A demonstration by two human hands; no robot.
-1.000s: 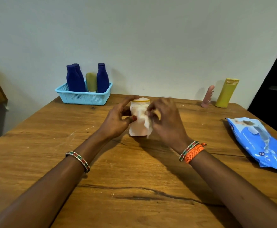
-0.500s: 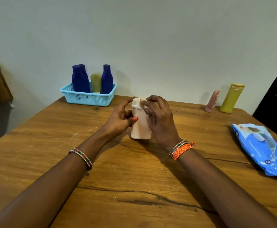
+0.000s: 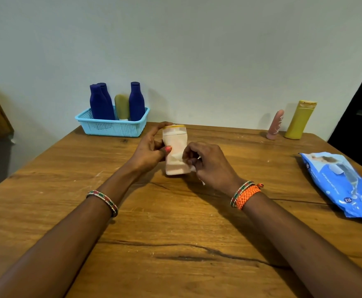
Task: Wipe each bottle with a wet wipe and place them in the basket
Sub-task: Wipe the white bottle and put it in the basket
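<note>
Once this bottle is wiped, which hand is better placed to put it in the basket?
Probably the left hand: it grips the pale bottle, nearer the basket. The right hand holds the wipe.

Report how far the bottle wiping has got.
Done: four bottles, three dark blue and one olive, stand in the basket. In hand: the left hand grips the pale pink bottle while the right hand rubs the wet wipe on its lower side. Left: the small pink bottle and the yellow bottle by the wall.
</note>
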